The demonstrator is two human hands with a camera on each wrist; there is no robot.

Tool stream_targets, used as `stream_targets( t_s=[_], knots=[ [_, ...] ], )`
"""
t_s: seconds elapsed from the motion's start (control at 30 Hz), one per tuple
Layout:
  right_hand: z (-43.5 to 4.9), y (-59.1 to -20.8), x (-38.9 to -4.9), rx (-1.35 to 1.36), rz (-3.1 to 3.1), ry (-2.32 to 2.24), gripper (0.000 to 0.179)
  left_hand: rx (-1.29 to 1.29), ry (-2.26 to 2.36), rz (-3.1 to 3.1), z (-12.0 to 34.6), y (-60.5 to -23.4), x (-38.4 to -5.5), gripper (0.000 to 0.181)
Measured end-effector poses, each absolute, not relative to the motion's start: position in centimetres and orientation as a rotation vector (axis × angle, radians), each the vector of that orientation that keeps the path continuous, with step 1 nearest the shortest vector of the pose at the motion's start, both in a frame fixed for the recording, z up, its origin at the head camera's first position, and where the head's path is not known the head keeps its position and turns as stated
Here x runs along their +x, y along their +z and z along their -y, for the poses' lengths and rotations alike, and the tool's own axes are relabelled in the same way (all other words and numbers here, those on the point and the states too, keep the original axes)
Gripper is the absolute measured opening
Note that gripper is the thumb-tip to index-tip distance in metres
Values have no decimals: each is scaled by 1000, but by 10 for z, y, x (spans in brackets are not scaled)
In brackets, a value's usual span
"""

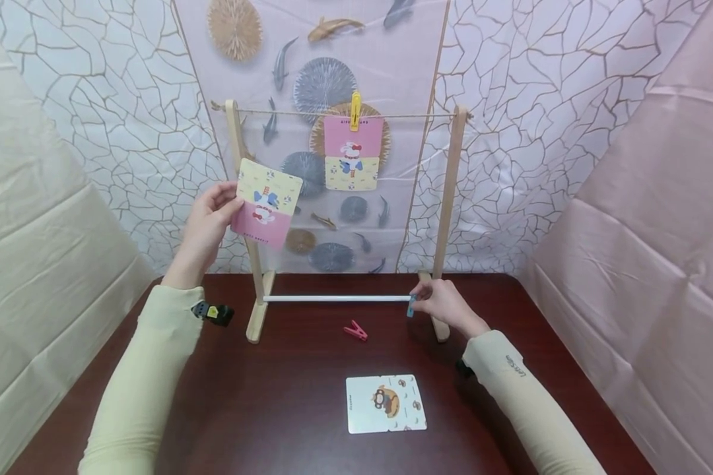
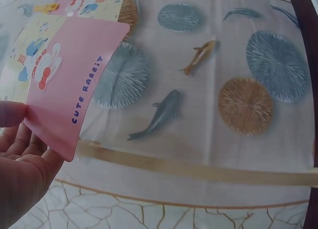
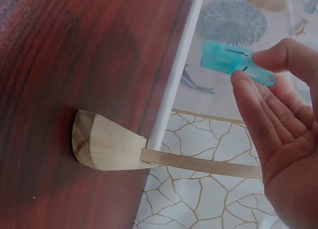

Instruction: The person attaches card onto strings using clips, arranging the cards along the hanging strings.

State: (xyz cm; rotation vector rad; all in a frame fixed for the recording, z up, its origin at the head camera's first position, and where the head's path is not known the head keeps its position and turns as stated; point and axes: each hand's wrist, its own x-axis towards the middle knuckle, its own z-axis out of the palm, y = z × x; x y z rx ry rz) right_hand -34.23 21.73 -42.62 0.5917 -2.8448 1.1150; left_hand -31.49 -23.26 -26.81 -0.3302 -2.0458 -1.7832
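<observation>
My left hand (image 1: 209, 221) pinches a pink and yellow rabbit card (image 1: 267, 203) by its side edge, in front of the frame's left post. In the left wrist view the words "CUTE RABBIT" show on that card (image 2: 74, 70), with the thumb on its face and the fingers behind. Low by the right post, my right hand (image 1: 445, 305) holds a blue clothespin (image 1: 412, 305) between thumb and fingertips; the right wrist view shows the clothespin (image 3: 236, 62) close up. A similar rabbit card (image 1: 353, 153) hangs from the string (image 1: 410, 116) under a yellow clothespin (image 1: 355, 111).
A pink clothespin (image 1: 355, 330) lies on the dark red table (image 1: 285, 409). Nearer the front lies a white monkey card (image 1: 386, 404). The wooden frame has a left post (image 1: 236, 132), a right post (image 1: 451, 178) and a white bar (image 1: 339, 299) low between them. Patterned cloth hangs behind.
</observation>
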Motion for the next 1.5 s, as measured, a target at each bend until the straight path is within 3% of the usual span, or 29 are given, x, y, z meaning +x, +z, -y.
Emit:
stream_targets(
  t_s=[0.63,1.5],
  knots=[
    [-221,-401,-340,513,2784,1238,16,-254,-1883,1887,211,-245,-332,34],
    [-212,-298,-347,545,2641,1111,21,-228,-2002,1756,199,-224,-343,28]
  ],
)
